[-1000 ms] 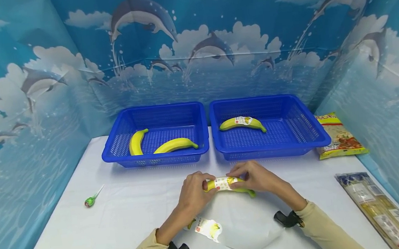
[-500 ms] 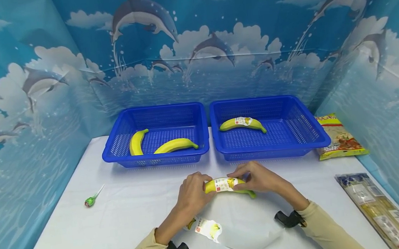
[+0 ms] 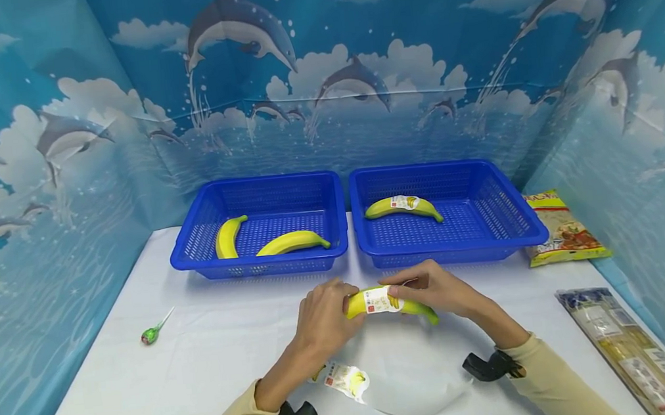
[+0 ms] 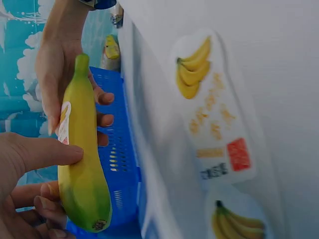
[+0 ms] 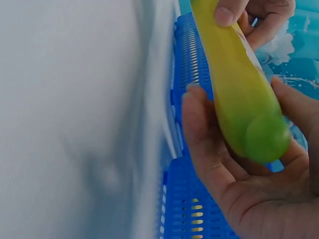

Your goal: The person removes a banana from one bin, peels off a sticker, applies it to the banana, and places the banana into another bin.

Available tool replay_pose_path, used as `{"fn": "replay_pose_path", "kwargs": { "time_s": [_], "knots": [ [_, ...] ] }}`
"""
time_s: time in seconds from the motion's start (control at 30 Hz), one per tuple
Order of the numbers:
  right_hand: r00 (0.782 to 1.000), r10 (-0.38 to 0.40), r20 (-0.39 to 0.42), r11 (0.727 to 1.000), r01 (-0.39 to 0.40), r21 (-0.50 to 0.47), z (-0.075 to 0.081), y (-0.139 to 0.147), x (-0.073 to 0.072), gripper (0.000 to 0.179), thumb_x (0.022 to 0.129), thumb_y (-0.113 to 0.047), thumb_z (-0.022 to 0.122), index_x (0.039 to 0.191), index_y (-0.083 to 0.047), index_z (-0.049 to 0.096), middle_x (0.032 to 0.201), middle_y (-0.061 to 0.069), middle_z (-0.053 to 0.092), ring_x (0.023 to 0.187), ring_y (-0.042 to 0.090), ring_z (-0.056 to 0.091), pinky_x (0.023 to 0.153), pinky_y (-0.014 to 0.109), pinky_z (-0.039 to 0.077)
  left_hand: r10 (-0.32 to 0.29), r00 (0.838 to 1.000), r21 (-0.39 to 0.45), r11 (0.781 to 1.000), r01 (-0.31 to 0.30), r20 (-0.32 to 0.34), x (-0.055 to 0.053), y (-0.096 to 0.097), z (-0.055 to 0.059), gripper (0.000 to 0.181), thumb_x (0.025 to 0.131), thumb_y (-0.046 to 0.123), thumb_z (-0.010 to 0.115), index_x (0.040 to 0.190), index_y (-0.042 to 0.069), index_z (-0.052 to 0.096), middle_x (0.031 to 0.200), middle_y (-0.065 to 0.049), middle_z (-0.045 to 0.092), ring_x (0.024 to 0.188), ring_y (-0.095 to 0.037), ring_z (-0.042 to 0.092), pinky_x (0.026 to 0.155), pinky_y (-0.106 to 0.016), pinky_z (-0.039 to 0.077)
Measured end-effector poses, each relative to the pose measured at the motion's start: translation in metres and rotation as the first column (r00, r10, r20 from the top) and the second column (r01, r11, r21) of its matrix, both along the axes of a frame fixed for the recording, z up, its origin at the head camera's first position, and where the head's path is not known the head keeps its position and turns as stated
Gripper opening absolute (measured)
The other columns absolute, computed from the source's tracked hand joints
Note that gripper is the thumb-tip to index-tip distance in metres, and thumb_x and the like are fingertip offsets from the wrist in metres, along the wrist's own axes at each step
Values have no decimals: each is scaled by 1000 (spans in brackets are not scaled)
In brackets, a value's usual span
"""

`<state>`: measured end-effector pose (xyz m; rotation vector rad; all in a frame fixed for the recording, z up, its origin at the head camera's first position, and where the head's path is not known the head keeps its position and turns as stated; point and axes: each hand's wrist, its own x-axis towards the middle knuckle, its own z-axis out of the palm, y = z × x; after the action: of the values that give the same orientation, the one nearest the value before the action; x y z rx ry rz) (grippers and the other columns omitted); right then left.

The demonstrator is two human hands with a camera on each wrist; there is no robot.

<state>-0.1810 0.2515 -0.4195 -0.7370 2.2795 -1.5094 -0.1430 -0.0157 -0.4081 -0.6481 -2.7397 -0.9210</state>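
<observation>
A yellow banana point(image 3: 410, 307), greenish at both tips, is held between my two hands close over the white tabletop in the head view. My left hand point(image 3: 325, 315) grips its left end; in the left wrist view the thumb presses the skin, with curled fingers beneath. A white banana-print label point(image 3: 377, 300) lies across the middle of the peel. My right hand point(image 3: 443, 291) holds the stem side, thumb against the label's right end and fingers behind. On the tabletop below lies a translucent backing sheet point(image 3: 415, 406) bearing a banana-print sticker point(image 3: 344, 379).
A left blue basket point(image 3: 260, 260) at the back contains two bananas point(image 3: 294, 241). The right blue basket point(image 3: 455, 247) contains one labelled banana point(image 3: 377, 209). A lollipop point(image 3: 150, 335) lies at left; a yellow food packet point(image 3: 566, 230) and a long clear package point(image 3: 632, 346) lie at right.
The banana has shifted slightly to the right and tilted, its stem end moving right. My right hand has moved a little up and right along it; the left hand keeps its grip.
</observation>
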Motion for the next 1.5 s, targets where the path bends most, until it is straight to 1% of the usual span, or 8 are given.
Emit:
{"fn": "replay_pose_path", "kwargs": {
  "time_s": [0.3,0.47,0.6,0.7,0.8,1.0,1.2,1.5],
  "knots": [
    [995,-76,64,995,79,-55,22,18,9,33,107,-12,68,135,7,71,113,17,79,81,20,75,71,31,63,-44,999,180,983,43,3,-3,5,15,36,83,25,96,112,6,84,78,2,61,67,-11,54,58,-24,44],
    [992,-99,76,992,104,-65,36,39,12,32,107,-10,67,132,10,71,110,11,80,81,21,76,71,32,64,-80,994,423,905,41,75,-13,6,15,28,95,20,84,116,2,81,101,-9,77,87,-24,73,76,-34,63],
    [990,-98,102,990,108,-90,42,56,12,32,108,-7,64,134,11,69,109,4,81,83,24,78,71,35,65,-86,972,530,847,-45,219,-21,11,14,29,102,20,75,123,0,78,116,-12,79,102,-28,77,86,-35,65],
    [990,-92,103,989,103,-109,47,67,12,30,109,-5,61,135,8,70,111,3,82,83,27,78,71,34,64,-114,927,609,781,-138,357,-27,17,14,32,105,19,71,128,-4,74,118,-18,78,106,-33,78,90,-34,65],
    [989,-100,108,987,112,-111,53,74,11,29,109,-5,61,135,2,73,112,3,81,83,28,78,69,32,62,-172,861,690,680,-248,479,-32,24,16,33,107,14,68,130,-8,70,117,-24,77,106,-35,78,90,-36,65],
    [974,-181,140,979,192,-68,67,79,7,27,109,-8,63,132,-8,78,115,0,80,88,22,75,64,28,57,-254,771,750,533,-393,584,-36,35,19,28,109,7,63,130,-10,68,117,-21,78,105,-29,79,90,-33,64],
    [954,-260,151,963,268,-34,81,85,-6,25,109,-14,65,130,-11,79,116,-4,79,84,13,68,60,26,55,-273,725,757,418,-503,632,-39,41,19,23,107,-1,61,125,-12,68,120,-26,76,100,-24,80,89,-31,64],
    [948,-265,175,962,272,-17,101,93,-38,24,109,-14,67,125,-19,83,102,-2,77,54,14,41,48,29,33,-359,705,791,262,-553,611,-47,49,11,24,105,-9,58,126,-19,63,116,-33,73,114,-40,75,95,-35,62]
  ]
}}
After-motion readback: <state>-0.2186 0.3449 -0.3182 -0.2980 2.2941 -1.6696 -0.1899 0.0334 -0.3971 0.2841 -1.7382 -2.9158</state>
